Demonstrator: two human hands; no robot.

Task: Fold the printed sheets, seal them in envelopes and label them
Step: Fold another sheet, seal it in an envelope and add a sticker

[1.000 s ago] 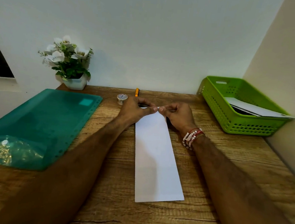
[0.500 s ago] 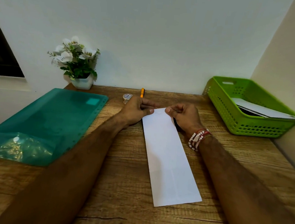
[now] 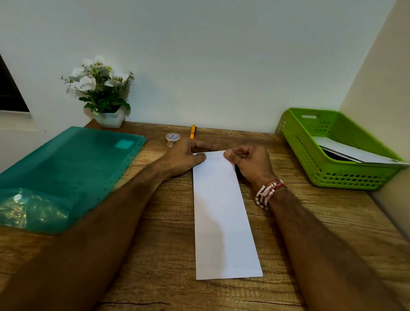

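A long white envelope (image 3: 223, 215) lies lengthwise on the wooden desk (image 3: 166, 262), its far end between my hands. My left hand (image 3: 186, 157) presses the far left corner with thumb and fingers on the flap. My right hand (image 3: 248, 162), with bead bracelets at the wrist, pinches the far right corner, fingers curled. A small roll of tape (image 3: 172, 138) and an orange pen (image 3: 193, 131) lie just beyond my left hand.
A teal plastic folder (image 3: 58, 170) with a crinkled clear bag covers the desk's left side. A green basket (image 3: 332, 150) holding white envelopes stands at the back right by the side wall. A potted white flower (image 3: 103, 93) sits at the back left.
My hands have spread slightly apart along the envelope's far edge, and a flap crease line now shows between them. The view has shifted a little.
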